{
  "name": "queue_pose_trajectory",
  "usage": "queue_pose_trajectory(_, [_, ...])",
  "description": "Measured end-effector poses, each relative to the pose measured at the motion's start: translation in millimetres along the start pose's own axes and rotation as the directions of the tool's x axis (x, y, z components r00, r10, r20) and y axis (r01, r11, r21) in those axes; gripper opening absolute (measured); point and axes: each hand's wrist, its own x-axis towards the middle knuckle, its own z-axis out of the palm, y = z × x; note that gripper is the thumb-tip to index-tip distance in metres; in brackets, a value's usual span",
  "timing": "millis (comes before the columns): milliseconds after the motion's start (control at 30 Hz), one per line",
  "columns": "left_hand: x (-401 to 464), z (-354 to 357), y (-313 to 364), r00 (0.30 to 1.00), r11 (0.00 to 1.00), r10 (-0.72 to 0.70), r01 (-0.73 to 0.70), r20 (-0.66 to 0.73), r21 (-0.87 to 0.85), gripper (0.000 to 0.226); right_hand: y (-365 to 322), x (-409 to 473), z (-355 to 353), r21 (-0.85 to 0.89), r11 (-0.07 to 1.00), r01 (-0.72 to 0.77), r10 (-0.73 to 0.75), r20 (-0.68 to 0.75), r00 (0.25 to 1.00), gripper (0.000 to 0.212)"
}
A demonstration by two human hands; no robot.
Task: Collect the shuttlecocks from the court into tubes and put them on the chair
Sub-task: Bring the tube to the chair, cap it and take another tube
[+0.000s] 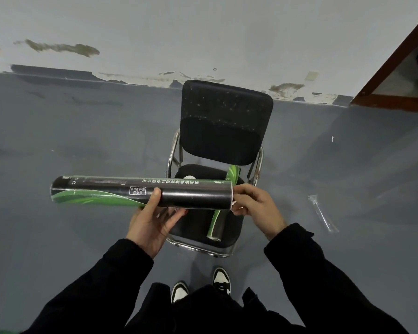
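We've got a long cardboard tube (140, 192) held level over the front of the chair (223, 131), matte black with a glossy green swoosh along its lower left side and small white print on top. Our left hand (152, 225) cradles it from underneath near the middle, thumb hooked up over the near side and fingers curled under the round wall. Our right hand (255, 206) is clenched round the tube's right end, fingertips wrapped on the rim; whether there's a cap under them we can't tell. Just beyond our right fingers, a second tube (219, 222) of the same black and green lies on the padded fabric seat, running front to back, its middle hidden behind the one we're holding. A small white round thing sits on the seat above our left thumb, too hidden to identify. The chair's backrest is speckled black cloth on bent chrome tubing. A clear crinkly plastic sleeve (322, 213) lies on the smooth grey floor (82, 141), well right of our right hand.
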Motion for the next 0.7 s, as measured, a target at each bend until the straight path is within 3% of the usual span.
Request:
queue_pose_trajectory(100, [0, 3, 0, 0.999, 0.997, 0.027, -0.030, 0.032, 0.074, 0.056, 6, -5, 7, -0.012, 1.000, 0.002, -0.003, -0.109, 0.994, 0.016])
queue_pose_trajectory(200, [0, 5, -5, 0.998, 0.969, 0.043, -0.051, 0.037, 0.242, 0.043, 13, -12, 11, -0.254, 0.965, 0.057, -0.107, -0.185, 0.977, 0.042])
queue_pose_trajectory(267, [4, 7, -12, 0.999, 0.925, 0.048, -0.051, 0.019, 0.376, 0.041, 19, -17, 16, -0.482, 0.866, 0.135, -0.153, 0.002, 0.988, 0.069])
queue_pose_trajectory(333, [10, 10, -21, 0.998, 0.871, 0.040, -0.054, 0.039, 0.489, 0.047, 26, -19, 30, -0.565, 0.808, 0.164, -0.081, 0.168, 0.982, 0.096])
queue_pose_trajectory(400, [17, 14, -33, 0.994, 0.798, 0.038, -0.093, 0.105, 0.595, 0.046, 34, -20, 47, -0.480, 0.868, 0.126, -0.031, 0.202, 0.979, 0.105])
queue_pose_trajectory(467, [25, 16, -45, 0.987, 0.702, 0.042, -0.139, 0.153, 0.699, 0.042, 46, -18, 59, -0.305, 0.950, 0.070, -0.037, 0.110, 0.993, 0.087])
queue_pose_trajectory(533, [33, 15, -55, 0.988, 0.666, 0.017, -0.125, 0.153, 0.735, 0.046, 66, -14, 64, -0.104, 0.993, -0.058, 0.057, -0.013, 0.998, 0.071])
queue_pose_trajectory(633, [43, -1, -69, 0.996, 0.684, -0.045, -0.022, 0.073, 0.729, 0.055, 100, 5, 68, 0.088, 0.953, -0.291, 0.301, -0.139, 0.943, 0.061])
queue_pose_trajectory(700, [46, -22, -81, 0.997, 0.663, -0.078, 0.032, 0.026, 0.748, 0.058, 120, 27, 73, 0.182, 0.889, -0.420, 0.448, -0.162, 0.879, 0.076])
